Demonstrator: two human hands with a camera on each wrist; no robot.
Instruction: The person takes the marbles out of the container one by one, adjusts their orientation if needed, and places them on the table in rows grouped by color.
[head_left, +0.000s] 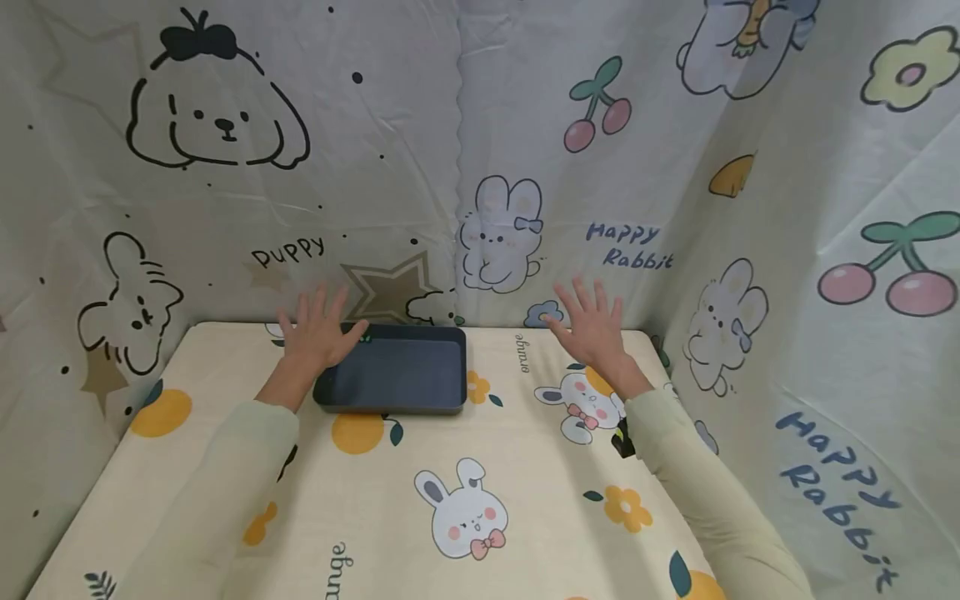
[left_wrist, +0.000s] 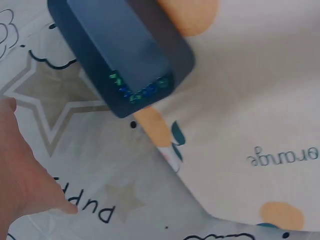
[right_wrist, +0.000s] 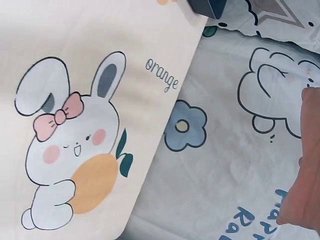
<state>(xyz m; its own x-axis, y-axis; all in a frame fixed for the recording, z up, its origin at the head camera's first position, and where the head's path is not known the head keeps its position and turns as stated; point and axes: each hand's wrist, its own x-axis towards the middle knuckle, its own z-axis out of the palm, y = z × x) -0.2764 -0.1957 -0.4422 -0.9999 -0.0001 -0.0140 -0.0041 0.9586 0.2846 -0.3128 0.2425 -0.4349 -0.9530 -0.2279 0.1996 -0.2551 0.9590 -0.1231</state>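
Note:
A dark blue-grey rectangular tray lies near the back edge of the table. Inside it, along one end, small shiny green and blue beads form a curved row; in the head view the left thumb partly hides them. My left hand is raised with fingers spread, its thumb overlapping the tray's back left corner in the head view, and it holds nothing. Farther right, my right hand is held up with spread fingers, also holding nothing, and stands apart from the tray.
A cream cloth printed with rabbits, oranges and flowers covers the table. Pale printed curtains hang close behind the back edge and along both sides. A small black item with a yellow mark shows by the right sleeve.

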